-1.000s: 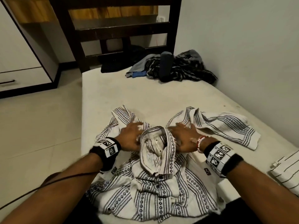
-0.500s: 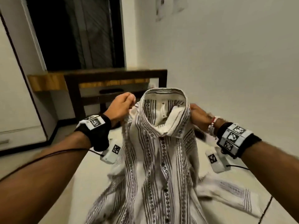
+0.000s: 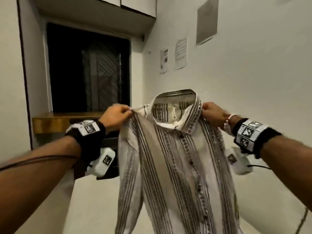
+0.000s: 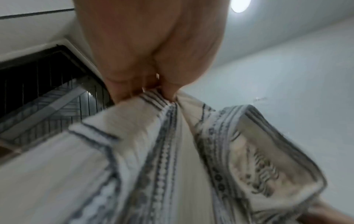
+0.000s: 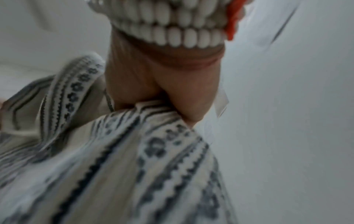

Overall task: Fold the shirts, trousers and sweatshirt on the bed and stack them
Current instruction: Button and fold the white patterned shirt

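Your left hand (image 3: 116, 115) and right hand (image 3: 213, 113) pinch striped button-up shirt (image 3: 175, 166) shoulders, fingers (image 4: 168, 87) clamped on fabric, shirt hanging upright.

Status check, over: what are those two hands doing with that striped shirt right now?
Left hand and right hand each pinch a shoulder of the striped shirt. Shirt hangs in the air, collar up, button front facing the camera. Nothing in the way.

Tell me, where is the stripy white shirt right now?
In the head view the white patterned-stripe button shirt hangs mid-frame, up in the air, pinched at its shoulders by the left hand and right hand, collar near the white wall.
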